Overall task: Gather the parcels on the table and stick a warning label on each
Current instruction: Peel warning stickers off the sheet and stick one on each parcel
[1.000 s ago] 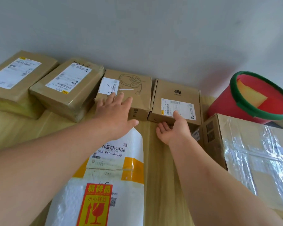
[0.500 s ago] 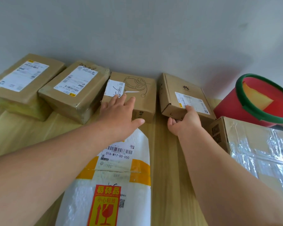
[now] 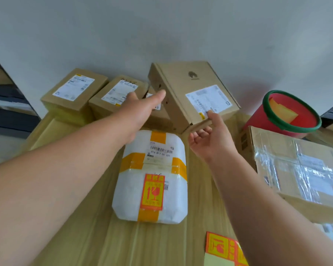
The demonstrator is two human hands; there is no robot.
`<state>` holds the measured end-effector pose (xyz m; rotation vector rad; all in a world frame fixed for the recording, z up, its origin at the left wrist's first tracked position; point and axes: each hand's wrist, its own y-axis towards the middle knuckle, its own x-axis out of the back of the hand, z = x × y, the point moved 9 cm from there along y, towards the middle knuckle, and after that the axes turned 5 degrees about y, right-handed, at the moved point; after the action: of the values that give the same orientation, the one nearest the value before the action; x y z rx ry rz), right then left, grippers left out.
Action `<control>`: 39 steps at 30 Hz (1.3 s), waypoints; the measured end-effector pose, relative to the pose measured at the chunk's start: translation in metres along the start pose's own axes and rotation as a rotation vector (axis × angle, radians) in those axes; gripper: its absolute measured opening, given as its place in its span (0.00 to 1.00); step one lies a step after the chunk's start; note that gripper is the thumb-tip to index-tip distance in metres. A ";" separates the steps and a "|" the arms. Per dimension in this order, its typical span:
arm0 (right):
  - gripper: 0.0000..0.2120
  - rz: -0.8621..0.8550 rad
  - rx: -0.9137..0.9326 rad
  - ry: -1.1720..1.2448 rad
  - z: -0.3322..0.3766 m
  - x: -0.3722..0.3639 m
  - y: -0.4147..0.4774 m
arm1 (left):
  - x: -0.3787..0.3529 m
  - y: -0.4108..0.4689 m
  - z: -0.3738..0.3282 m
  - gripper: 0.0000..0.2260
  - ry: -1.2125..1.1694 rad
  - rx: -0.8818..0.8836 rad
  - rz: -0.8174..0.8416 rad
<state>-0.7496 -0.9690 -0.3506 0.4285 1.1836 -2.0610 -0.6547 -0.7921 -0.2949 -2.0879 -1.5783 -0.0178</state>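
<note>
A flat brown box [image 3: 183,87] with a white shipping label is tilted up off the wooden table [image 3: 81,233]. My right hand [image 3: 210,139] pinches its near corner, thumb on top by the label and fingers under it. My left hand [image 3: 142,108] reaches forward with straight fingers, and its thumb touches the box's left side. A white parcel [image 3: 127,191] with orange tape lies between my arms and bears a red warning label [image 3: 152,191]. A sheet of red warning labels [image 3: 223,248] lies at the near edge.
Two brown taped parcels [image 3: 73,91] [image 3: 117,93] sit at the back left by the wall. A small box [image 3: 160,117] is mostly hidden behind my left hand. A large taped cardboard box [image 3: 296,169] fills the right side, with a red bucket [image 3: 258,120] behind it.
My right hand has lifted the flat brown box off the table and tilted it toward me. My left hand has moved from the small box toward the lifted box's side. The view has pulled back.
</note>
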 end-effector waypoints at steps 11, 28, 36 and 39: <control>0.14 0.028 0.266 -0.949 -0.076 -0.021 -0.099 | 0.092 -0.062 0.086 0.12 -0.494 0.180 -0.125; 0.31 0.120 0.722 -2.336 -0.145 0.052 -0.105 | 0.134 -0.090 0.173 0.17 -0.613 0.240 -0.271; 0.35 -0.084 0.750 -2.318 -0.101 0.062 -0.090 | 0.096 -0.094 0.225 0.21 -0.645 0.393 -0.301; 0.34 -0.107 0.745 -2.327 -0.092 0.066 -0.085 | 0.082 -0.096 0.241 0.22 -0.650 0.435 -0.297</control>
<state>-0.8614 -0.8907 -0.3855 -1.4186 -0.9471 -1.3997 -0.7849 -0.6030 -0.4406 -1.5735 -2.0155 0.8953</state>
